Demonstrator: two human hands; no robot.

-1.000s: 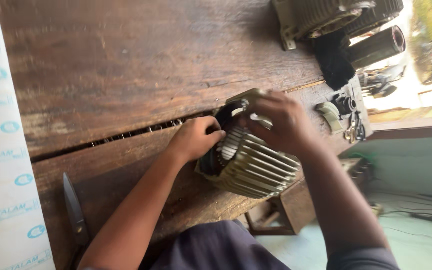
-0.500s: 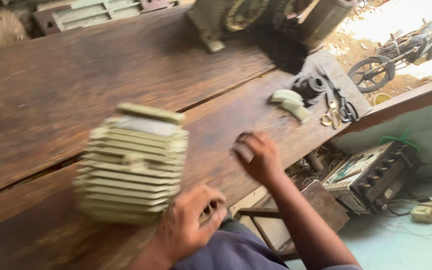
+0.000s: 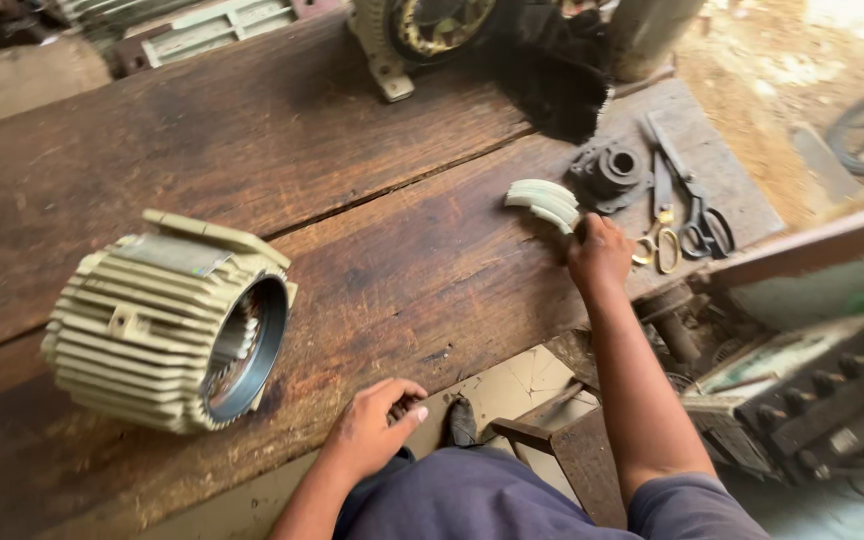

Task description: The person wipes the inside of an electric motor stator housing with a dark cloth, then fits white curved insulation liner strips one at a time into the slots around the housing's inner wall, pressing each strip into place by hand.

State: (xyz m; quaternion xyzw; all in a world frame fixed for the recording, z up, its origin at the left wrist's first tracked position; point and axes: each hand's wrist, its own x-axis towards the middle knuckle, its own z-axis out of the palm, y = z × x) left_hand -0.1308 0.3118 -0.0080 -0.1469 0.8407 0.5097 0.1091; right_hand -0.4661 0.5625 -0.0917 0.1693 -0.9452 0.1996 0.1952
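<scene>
A pale green finned motor housing point(image 3: 167, 320) lies on its side on the wooden workbench point(image 3: 372, 200), its open round end toward me. My left hand point(image 3: 377, 428) rests on the bench's near edge, right of the housing, fingers curled and holding nothing. My right hand point(image 3: 600, 255) reaches out to the far right and touches a stack of pale curved strips point(image 3: 544, 203); whether it grips them I cannot tell.
Right of the strips lie a dark round metal part point(image 3: 610, 172), scissors point(image 3: 687, 205) and small brass rings point(image 3: 657, 250). Another motor body point(image 3: 422, 30) and a black cloth point(image 3: 562, 85) sit at the bench's back. A machine point(image 3: 802, 400) stands below the bench at right.
Both hands have let go of the housing, which now lies at the left. My right hand has reached right to the curved strips; my left has dropped to the bench edge.
</scene>
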